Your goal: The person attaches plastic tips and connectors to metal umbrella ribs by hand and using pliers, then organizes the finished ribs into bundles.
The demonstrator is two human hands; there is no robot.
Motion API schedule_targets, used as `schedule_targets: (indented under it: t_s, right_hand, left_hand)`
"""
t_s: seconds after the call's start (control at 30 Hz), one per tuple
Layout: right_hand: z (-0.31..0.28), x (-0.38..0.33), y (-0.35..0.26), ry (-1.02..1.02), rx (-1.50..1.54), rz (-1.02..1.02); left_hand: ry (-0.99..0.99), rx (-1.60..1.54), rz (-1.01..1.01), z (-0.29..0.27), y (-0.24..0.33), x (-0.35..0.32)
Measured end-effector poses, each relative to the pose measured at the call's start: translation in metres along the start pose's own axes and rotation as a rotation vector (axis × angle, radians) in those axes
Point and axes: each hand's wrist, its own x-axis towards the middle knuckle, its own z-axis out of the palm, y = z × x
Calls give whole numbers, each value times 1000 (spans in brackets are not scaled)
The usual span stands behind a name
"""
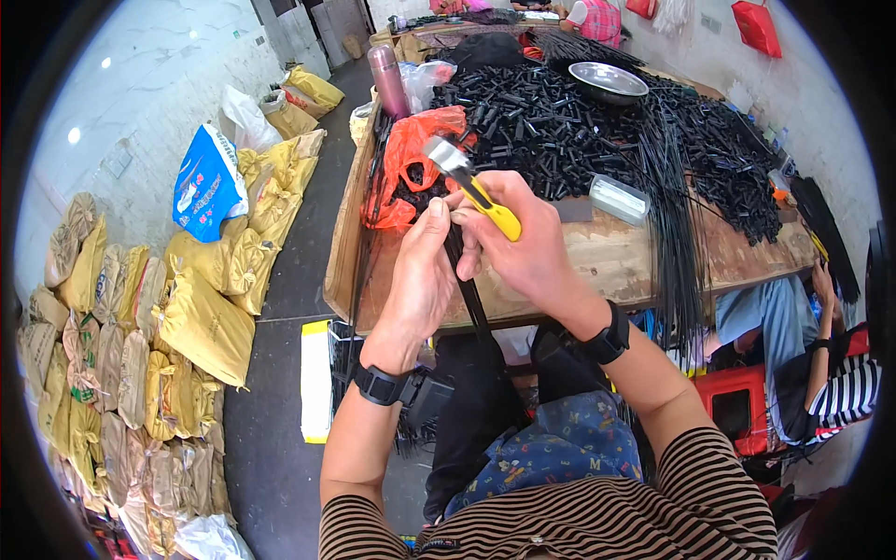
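We see a worn wooden table (597, 257) bearing a heap of black plastic parts (551, 121), long black rods (672, 196), a metal bowl (609, 82), a pink flask (386, 80) and an orange bag (411, 154).

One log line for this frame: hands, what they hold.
left hand: pinching black strip bundle | right hand: gripping yellow-handled tool | over wooden table

Yellow sacks (201, 322) lie heaped on the floor along the left wall — a blue-and-white bag (207, 184) on top. An orange bag (411, 159) sits at the counter's left edge; a clear box (618, 199) rests near its front edge.
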Motion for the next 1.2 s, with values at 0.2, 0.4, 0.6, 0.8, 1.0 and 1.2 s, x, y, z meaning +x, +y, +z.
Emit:
schedule_targets:
  t_s: [0.2, 0.4, 0.6, 0.8, 1.0, 1.2]
  right_hand:
    - [-23, 17, -23, -389, 54, 452]
    - [-66, 12, -47, -785, -26, 795]
    - [-68, 25, -49, -910, -76, 898]
    - [-67, 42, -49, -986, -1, 1015]
    - [-71, 72, -48, -1133, -72, 1129]
    - [-68, 94, -60, -1224, -188, 1138]
  left_hand:
    - [24, -23, 0, -8, -1, -2]
    - [86, -49, 36, -24, -3, 1]
    - [61, 115, 68, -15, -4, 3]
    - [135, 98, 76, -13, -6, 2]
    - [143, 143, 60, -11, -4, 1]
    - [82, 236, 70, -10, -3, 1]
